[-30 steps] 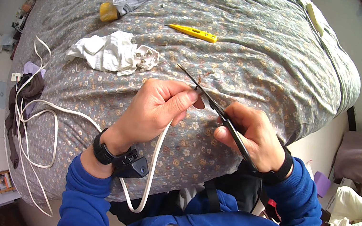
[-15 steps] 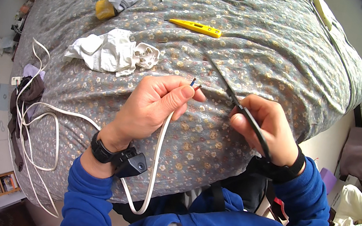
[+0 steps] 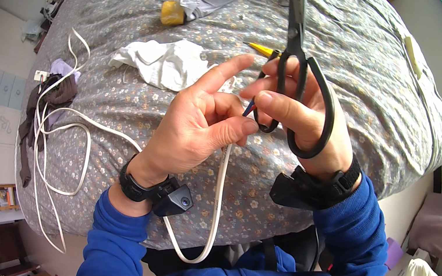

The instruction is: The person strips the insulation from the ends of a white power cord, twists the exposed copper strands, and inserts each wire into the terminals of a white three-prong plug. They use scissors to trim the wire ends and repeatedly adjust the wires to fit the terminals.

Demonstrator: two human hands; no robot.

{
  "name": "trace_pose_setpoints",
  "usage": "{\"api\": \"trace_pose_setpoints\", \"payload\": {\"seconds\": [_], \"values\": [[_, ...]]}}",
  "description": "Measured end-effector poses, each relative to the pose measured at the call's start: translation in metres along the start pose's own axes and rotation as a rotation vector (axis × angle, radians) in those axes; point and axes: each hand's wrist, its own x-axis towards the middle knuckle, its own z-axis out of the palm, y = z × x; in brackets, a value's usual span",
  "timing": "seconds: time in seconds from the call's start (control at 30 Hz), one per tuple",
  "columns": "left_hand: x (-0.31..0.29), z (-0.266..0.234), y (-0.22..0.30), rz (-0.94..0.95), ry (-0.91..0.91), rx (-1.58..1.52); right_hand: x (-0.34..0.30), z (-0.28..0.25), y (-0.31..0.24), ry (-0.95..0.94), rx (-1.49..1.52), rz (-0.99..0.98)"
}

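Note:
Between thumb and fingers, my left hand (image 3: 185,123) pinches the end of a white cable (image 3: 218,196). A short blue wire (image 3: 248,108) pokes out of that end, with a bit of red beside it. My left index finger is stretched out, pointing up and right. Black-handled scissors (image 3: 293,31) sit in my right hand (image 3: 318,122), their blades pointing away from me and close together. My right thumb and fingertips are at the wire ends, close to my left fingers; whether they touch the wires is hard to tell.
A crumpled white cloth (image 3: 157,62) lies on the flowered bedspread (image 3: 138,103). Beyond are a yellow pen-shaped tester (image 3: 261,49), partly covered, and a grey item with a yellow end (image 3: 172,13). Loops of cable (image 3: 85,161) and dark fabric (image 3: 57,92) lie at the left.
My right hand has moved left and up to the wire ends, and the scissors have swung to point away from me. My left index finger has straightened. The view has shifted slightly.

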Motion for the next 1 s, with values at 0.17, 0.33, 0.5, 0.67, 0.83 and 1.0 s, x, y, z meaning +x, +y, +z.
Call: {"api": "trace_pose_setpoints", "payload": {"seconds": [0.17,0.33,0.5,0.67,0.83,1.0], "values": [[0.001,-0.011,0.002,0.010,0.109,0.051,0.039,0.014,-0.010,-0.018,-0.095,-0.179],[0.002,-0.014,0.004,-0.067,0.238,0.083,0.071,0.013,-0.011,-0.052,-0.077,-0.225],[0.007,-0.024,-0.003,-0.020,0.234,0.116,0.084,0.002,0.009,-0.037,0.004,-0.118],[0.007,-0.030,-0.006,0.080,0.339,0.044,0.075,-0.007,0.016,-0.030,-0.075,-0.067],[0.008,-0.028,-0.003,0.170,0.572,0.138,0.055,0.001,0.010,-0.128,-0.087,-0.048],[0.006,-0.037,-0.002,0.295,0.623,0.119,0.052,0.005,0.011,-0.219,-0.263,-0.012]]}}
